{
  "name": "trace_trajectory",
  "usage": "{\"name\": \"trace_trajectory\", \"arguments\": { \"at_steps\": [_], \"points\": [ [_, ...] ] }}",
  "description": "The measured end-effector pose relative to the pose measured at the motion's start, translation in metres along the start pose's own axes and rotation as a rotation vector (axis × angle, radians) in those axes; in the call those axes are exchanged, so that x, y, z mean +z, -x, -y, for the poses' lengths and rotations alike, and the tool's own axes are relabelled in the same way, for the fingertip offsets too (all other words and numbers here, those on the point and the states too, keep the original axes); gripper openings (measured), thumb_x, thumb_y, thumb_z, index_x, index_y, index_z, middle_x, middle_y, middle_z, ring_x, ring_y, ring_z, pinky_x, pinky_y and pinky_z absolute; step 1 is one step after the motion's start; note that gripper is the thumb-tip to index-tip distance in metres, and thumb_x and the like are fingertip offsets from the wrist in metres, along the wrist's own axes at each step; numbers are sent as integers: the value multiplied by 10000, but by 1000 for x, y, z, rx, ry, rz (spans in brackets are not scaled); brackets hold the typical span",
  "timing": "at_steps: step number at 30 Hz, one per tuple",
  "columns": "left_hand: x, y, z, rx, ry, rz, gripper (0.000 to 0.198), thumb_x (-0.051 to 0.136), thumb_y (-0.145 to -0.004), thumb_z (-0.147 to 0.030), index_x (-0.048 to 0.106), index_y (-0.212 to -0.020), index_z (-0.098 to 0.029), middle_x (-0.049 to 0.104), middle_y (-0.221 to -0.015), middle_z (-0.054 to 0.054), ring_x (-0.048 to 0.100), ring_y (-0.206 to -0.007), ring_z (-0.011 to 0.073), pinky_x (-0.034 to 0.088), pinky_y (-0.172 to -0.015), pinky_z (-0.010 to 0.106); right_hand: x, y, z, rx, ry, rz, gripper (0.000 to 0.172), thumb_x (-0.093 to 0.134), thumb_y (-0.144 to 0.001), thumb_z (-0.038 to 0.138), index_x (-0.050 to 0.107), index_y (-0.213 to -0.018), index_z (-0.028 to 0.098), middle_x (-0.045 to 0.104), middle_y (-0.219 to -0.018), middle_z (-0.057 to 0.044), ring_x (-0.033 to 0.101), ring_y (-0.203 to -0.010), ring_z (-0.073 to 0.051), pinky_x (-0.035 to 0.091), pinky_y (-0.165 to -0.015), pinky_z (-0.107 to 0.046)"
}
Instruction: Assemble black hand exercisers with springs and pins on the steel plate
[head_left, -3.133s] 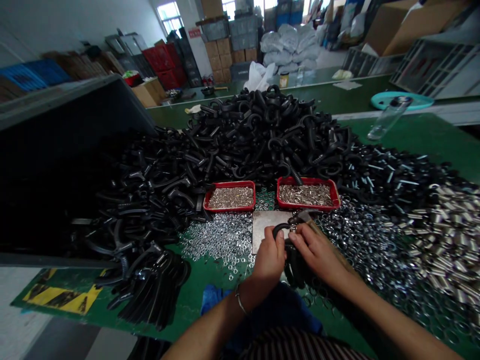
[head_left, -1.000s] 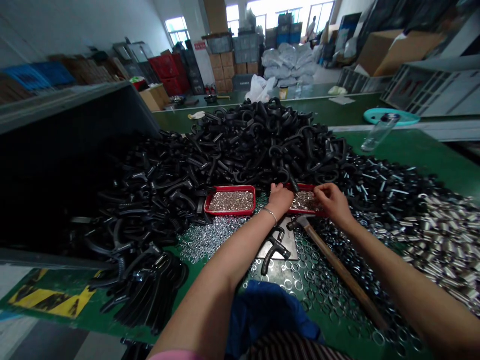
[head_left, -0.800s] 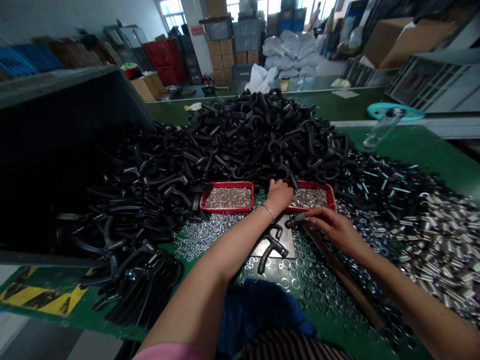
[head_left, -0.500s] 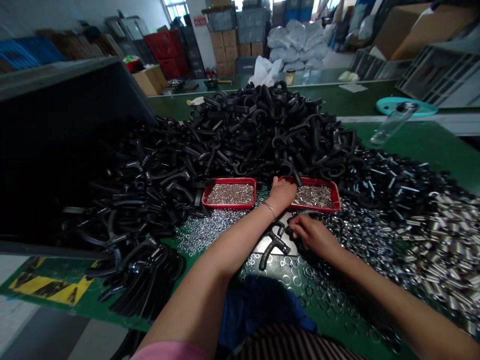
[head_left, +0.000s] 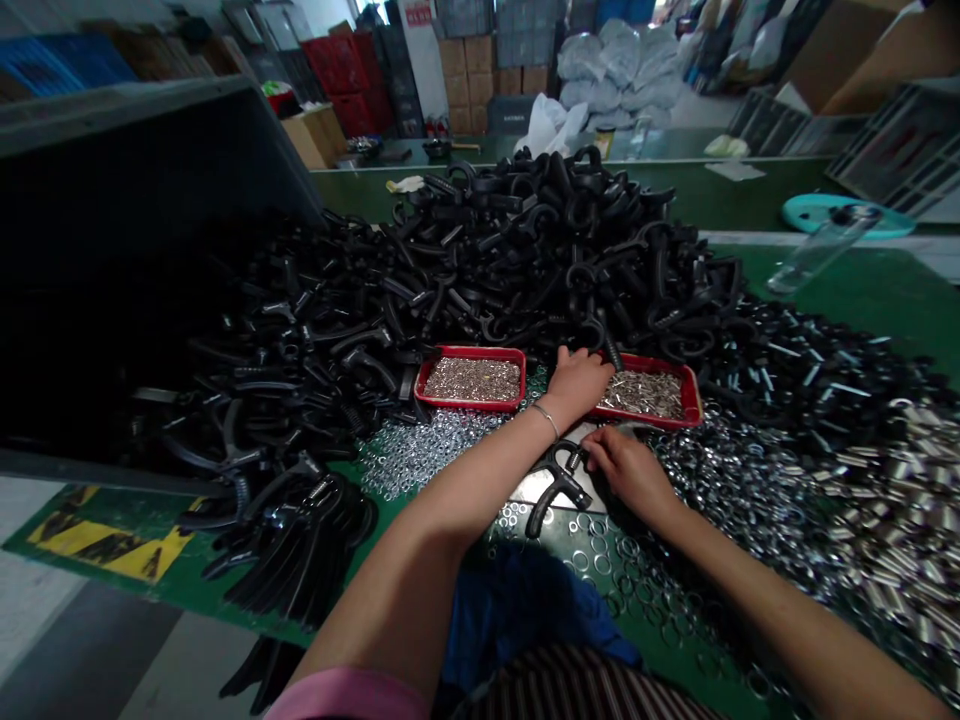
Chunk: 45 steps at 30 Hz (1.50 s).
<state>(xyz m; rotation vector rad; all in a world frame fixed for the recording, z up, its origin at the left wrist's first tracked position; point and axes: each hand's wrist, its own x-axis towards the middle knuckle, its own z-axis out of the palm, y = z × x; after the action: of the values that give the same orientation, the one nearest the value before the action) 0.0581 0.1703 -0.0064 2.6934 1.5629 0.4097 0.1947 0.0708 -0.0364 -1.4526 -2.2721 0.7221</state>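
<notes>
Green worktop [head_left: 862, 280], black handles [head_left: 540, 240] heaped beyond steel washers [head_left: 427, 460]
Our right hand [head_left: 628, 475] holds a narrow grip on a black T-handle [head_left: 551, 495]; our left hand [head_left: 576, 385], grip open, rests beside a red tray [head_left: 694, 400].

The plastic handles [head_left: 540, 230] in the big pile are black, and the two trays [head_left: 469, 351] are red. The bench mat [head_left: 862, 290] is green, with yellow and black stripes [head_left: 112, 545] at the corner. My sleeve [head_left: 337, 695] is pink, and the cloth [head_left: 517, 620] before me is blue.
</notes>
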Motion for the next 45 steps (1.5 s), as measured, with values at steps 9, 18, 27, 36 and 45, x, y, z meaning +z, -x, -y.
{"name": "trace_trajectory", "arguments": {
  "at_steps": [9,18,27,36,45],
  "points": [
    [-29,44,-7,-137,213,-189,185,402,-1014,-241,566,-1059,-168,611,-1090,84,562,-1048,197,399,-924,319,6,-2,0,-141,499,44,267,393,-1014,323,596,-918,180,720,-786,-131,682,-665,-253,386,-565,-307],
    [-42,157,21,-411,757,-196,216,569,-910,-174,617,-1113,-231,695,-995,0,647,-896,133,508,-844,266,-40,51,-27,38,446,-104,257,491,-945,446,545,-1016,205,658,-998,-126,648,-884,-296,460,-616,-349],
    [-18,165,-10,-373,653,-106,67,664,-874,-238,695,-829,-201,703,-894,9,629,-930,180,465,-915,332,-43,66,-36,23,306,-101,212,470,-941,416,503,-880,216,624,-822,-92,619,-753,-259,463,-657,-352],
    [-19,159,-15,-148,314,10,129,550,-946,-226,655,-884,-183,639,-944,53,578,-959,204,456,-910,354,-57,76,-10,-30,34,16,189,407,-995,411,506,-1029,253,689,-924,-77,662,-736,-231,476,-638,-320],
    [-23,172,-29,-151,255,41,442,650,-882,-389,566,-1276,-208,574,-1270,104,523,-1174,281,449,-1009,450,-76,69,1,7,-48,-43,213,470,-974,470,506,-1013,264,666,-772,-12,612,-600,-181,447,-558,-291]
  ]
}}
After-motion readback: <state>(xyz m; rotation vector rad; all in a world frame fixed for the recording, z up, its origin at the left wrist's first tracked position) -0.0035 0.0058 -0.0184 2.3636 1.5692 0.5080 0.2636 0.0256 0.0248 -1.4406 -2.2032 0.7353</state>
